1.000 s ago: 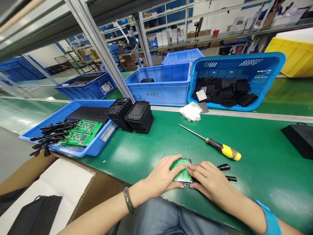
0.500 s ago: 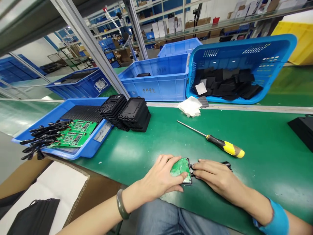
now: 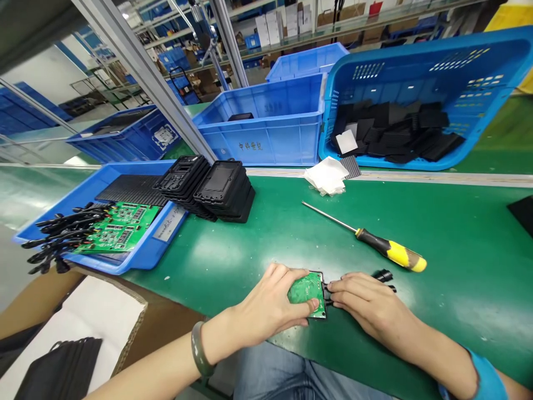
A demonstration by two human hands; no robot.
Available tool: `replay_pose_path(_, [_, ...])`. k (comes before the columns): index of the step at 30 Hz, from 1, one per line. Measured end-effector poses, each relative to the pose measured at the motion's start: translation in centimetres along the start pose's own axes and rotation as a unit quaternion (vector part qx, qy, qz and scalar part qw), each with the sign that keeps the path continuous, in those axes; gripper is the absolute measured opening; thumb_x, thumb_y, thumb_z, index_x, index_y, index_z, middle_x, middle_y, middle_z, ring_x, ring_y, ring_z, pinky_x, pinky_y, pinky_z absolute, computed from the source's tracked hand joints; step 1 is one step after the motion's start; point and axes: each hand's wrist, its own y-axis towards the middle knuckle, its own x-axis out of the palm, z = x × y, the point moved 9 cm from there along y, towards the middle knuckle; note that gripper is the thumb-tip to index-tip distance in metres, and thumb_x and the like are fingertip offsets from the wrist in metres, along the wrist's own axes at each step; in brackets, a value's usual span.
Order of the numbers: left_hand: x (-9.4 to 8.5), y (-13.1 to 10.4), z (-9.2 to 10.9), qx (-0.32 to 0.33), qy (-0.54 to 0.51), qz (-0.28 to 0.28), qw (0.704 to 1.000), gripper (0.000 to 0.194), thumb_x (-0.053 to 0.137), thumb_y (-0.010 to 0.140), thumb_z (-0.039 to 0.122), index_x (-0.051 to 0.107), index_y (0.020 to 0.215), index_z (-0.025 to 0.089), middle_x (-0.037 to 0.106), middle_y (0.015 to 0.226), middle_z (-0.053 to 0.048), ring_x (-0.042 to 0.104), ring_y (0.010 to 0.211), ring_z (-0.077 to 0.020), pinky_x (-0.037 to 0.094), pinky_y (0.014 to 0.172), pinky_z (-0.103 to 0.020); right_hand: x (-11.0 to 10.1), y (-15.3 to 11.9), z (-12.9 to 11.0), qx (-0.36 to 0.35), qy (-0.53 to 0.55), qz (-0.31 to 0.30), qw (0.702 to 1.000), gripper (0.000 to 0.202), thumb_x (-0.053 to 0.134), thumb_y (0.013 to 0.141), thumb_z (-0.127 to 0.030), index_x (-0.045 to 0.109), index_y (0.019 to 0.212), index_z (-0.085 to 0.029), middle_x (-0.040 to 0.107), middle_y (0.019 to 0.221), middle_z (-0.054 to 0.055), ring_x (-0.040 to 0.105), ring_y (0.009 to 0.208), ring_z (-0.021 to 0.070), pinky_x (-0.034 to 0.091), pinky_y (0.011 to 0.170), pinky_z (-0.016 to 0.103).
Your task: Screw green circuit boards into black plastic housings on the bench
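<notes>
A small green circuit board (image 3: 307, 290) lies in a black case near the front edge of the green table. My left hand (image 3: 270, 303) presses down on it, thumb over the board. My right hand (image 3: 364, 305) rests just right of the board, fingertips pinching the black cable (image 3: 383, 276) where it meets the board's right edge. The cable's plug ends stick out past my right fingers.
A yellow-handled screwdriver (image 3: 389, 253) lies behind my hands. Stacked black cases (image 3: 220, 189) and a blue tray (image 3: 54, 211) with green boards and black cables sit at the left. Blue bins (image 3: 283, 133), a tilted blue basket (image 3: 491, 150) and white bags (image 3: 327, 175) stand behind. An open carton (image 3: 95, 316) is below left.
My right hand slid off the top of the board to its right edge and took the cable there. My left hand stayed on the board. The view tipped slightly downward.
</notes>
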Motion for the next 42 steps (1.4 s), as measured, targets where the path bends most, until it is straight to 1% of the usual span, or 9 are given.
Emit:
replay_pose_path(3, [0.3,-0.2,-0.1,0.001,-0.007,0.005,1.000,0.026,0.060,0.093,0.042,0.066,0.114,0.028,0.053,0.131,-0.017,0.049,0.101,-0.0268,0.045,0.082,-0.042,0.1,0.0,-0.3,0.008,-0.013,-0.016,1.000,0.022,0.044,0.099,-0.014,0.066,0.104,-0.015,0.074,0.102,0.007,0.067,0.089,0.0169,0.055,0.082,0.032])
replay_pose_path(6, [0.7,-0.2,-0.7,0.004,-0.040,0.003,0.999,0.032,0.061,0.090,0.048,0.068,0.114,0.028,0.054,0.134,-0.017,0.050,0.110,-0.0291,0.044,0.087,-0.044,1.1,0.2,-1.0,0.004,-0.055,-0.067,0.996,0.038,0.046,0.100,-0.038,0.060,0.123,-0.011,0.069,0.118,0.014,0.065,0.090,0.0226,0.055,0.078,0.039])
replay_pose_path(9, [1.1,-0.3,-1.5,0.009,-0.073,-0.002,0.997,0.041,0.067,0.082,0.056,0.070,0.113,0.030,0.055,0.135,-0.014,0.040,0.130,-0.0371,0.036,0.101,-0.056,1.9,0.7,-1.9,-0.019,-0.122,-0.071,0.990,0.056,0.036,0.099,-0.052,0.061,0.120,-0.007,0.071,0.110,0.016,0.064,0.083,0.0248,0.053,0.070,0.041])
replay_pose_path(12, [0.8,-0.6,-2.4,0.004,-0.137,0.017,0.990,0.057,0.068,0.080,0.060,0.061,0.126,0.027,0.046,0.143,-0.016,0.034,0.138,-0.0360,0.032,0.108,-0.054,2.2,1.3,-2.2,-0.021,-0.154,-0.044,0.987,0.051,0.027,0.103,-0.043,0.065,0.108,-0.009,0.072,0.096,0.012,0.062,0.079,0.0232,0.050,0.071,0.040])
replay_pose_path(16, [0.2,-1.3,-4.9,-0.096,-0.207,0.049,0.972,0.090,0.074,0.072,0.066,0.040,0.140,0.017,0.050,0.135,-0.019,0.048,0.122,-0.0308,0.040,0.103,-0.046,2.1,1.8,-2.5,-0.023,-0.159,-0.032,0.986,0.044,0.031,0.103,-0.035,0.066,0.104,-0.009,0.071,0.092,0.010,0.060,0.078,0.0218,0.048,0.074,0.039])
replay_pose_path(26, [0.8,-2.0,-4.9,-0.151,-0.184,0.054,0.970,0.080,0.073,0.068,0.070,0.050,0.125,0.021,0.064,0.114,-0.008,0.054,0.093,-0.0238,0.040,0.084,-0.036,3.7,1.4,-4.2,-0.062,-0.265,-0.106,0.956,0.039,0.036,0.093,-0.020,0.067,0.109,-0.004,0.070,0.101,0.019,0.058,0.081,0.0300,0.043,0.079,0.048])
replay_pose_path(35, [0.2,-2.8,-2.8,-0.181,-0.115,0.121,0.969,0.083,0.067,0.067,0.073,0.052,0.124,0.014,0.064,0.117,-0.015,0.058,0.102,-0.0297,0.050,0.084,-0.044,4.4,0.6,-4.1,-0.086,-0.269,-0.136,0.950,0.041,0.043,0.078,-0.013,0.069,0.108,-0.004,0.070,0.106,0.021,0.059,0.088,0.0342,0.045,0.084,0.055])
replay_pose_path(39, [0.4,-2.8,2.1,-0.100,0.060,0.213,0.970,0.074,0.047,0.088,0.070,0.059,0.120,0.004,0.065,0.122,-0.020,0.057,0.116,-0.0315,0.044,0.103,-0.045,4.3,0.7,-4.4,-0.100,-0.278,-0.135,0.946,0.042,0.042,0.072,-0.010,0.070,0.103,-0.003,0.070,0.104,0.023,0.060,0.089,0.0347,0.046,0.084,0.055])
replay_pose_path(42, [1.9,-2.9,5.3,-0.080,0.168,0.249,0.951,0.054,0.030,0.103,0.042,0.064,0.118,0.003,0.070,0.118,-0.015,0.061,0.116,-0.0287,0.038,0.112,-0.040,4.4,0.8,-4.5,-0.100,-0.280,-0.137,0.945,0.045,0.040,0.071,-0.008,0.069,0.105,-0.002,0.070,0.103,0.023,0.061,0.088,0.0340,0.047,0.084,0.053])
